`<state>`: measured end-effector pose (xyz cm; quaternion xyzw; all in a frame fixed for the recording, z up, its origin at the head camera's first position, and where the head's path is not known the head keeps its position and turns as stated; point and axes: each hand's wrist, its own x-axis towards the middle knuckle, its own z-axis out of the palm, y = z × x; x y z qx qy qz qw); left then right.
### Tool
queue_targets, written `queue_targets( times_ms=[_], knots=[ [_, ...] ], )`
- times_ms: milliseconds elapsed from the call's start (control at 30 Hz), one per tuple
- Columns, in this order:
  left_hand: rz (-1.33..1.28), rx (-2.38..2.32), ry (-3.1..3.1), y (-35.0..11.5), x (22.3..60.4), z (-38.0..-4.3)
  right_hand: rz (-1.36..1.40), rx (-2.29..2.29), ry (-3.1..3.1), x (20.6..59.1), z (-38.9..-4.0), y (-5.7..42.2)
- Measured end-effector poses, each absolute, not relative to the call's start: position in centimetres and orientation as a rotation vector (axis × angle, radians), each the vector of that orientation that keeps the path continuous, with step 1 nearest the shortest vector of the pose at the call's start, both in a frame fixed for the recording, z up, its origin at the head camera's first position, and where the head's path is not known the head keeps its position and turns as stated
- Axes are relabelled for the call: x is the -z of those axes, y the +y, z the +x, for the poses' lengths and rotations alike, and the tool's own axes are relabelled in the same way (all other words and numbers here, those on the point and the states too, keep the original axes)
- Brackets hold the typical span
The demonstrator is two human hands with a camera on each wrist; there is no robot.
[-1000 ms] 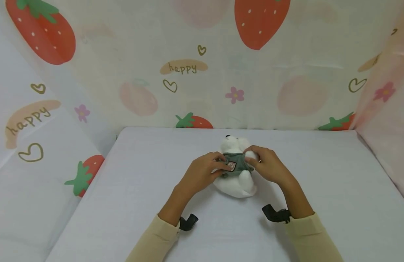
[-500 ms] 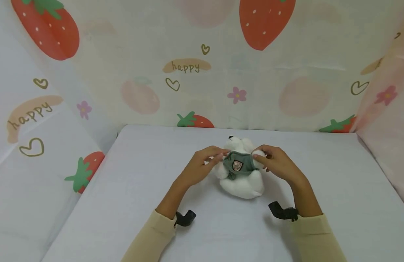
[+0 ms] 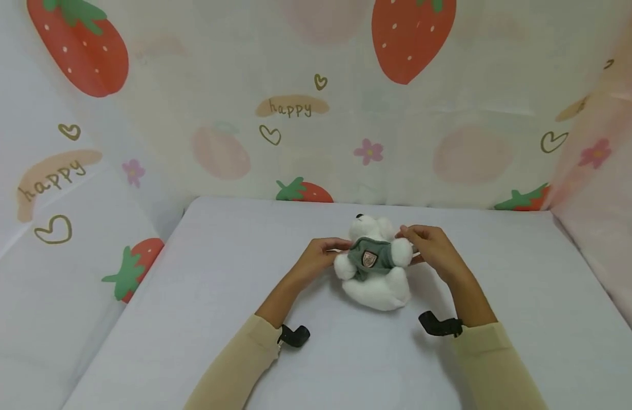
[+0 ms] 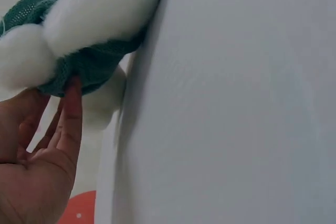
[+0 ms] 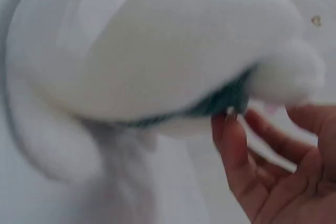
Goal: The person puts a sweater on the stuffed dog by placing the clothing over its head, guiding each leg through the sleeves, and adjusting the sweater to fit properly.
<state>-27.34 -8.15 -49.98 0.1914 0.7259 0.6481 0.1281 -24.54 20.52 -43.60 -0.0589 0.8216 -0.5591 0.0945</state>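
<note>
A white plush animal [image 3: 379, 293] with a black nose sits on the white table, its snout turned up and left. It wears a green knit shirt [image 3: 382, 256] with a shield-shaped badge. At the toy's left side in the head view, my left hand [image 3: 318, 259] reaches in behind the arm, and in the left wrist view its straight fingers [image 4: 71, 124] touch the shirt. Opposite, my right hand [image 3: 436, 250] has its fingertips around the other arm, and a fingertip [image 5: 236, 129] meets the shirt's edge in the right wrist view. The toy hides several fingertips.
The table [image 3: 233, 245] is covered in white cloth. A strawberry-printed curtain [image 3: 218, 85] stands behind its far edge, and more cloth hangs at both sides. Black wrist cameras [image 3: 295, 336] stick out from both cuffs.
Both hands have shifted from the shirt's front out to the toy's sides, baring the badge and both arms. The toy has shifted slightly to the right in the head view.
</note>
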Motion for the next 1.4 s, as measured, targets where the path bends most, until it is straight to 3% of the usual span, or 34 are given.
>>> queue_targets(
  times_ms=[567,933,1400],
  knots=[
    [0.671,-1.795,2.293,-6.1,48.4,-27.8,-0.691,1.541,2.392,44.4,-26.6,20.5],
    [0.457,-1.833,2.262,-6.7,49.4,-28.0,-0.359,1.639,2.414,46.7,-26.5,21.0],
    [0.469,-1.802,2.404,-7.4,49.1,-26.1,-0.338,1.636,2.459,48.3,-26.0,21.0]
  ],
)
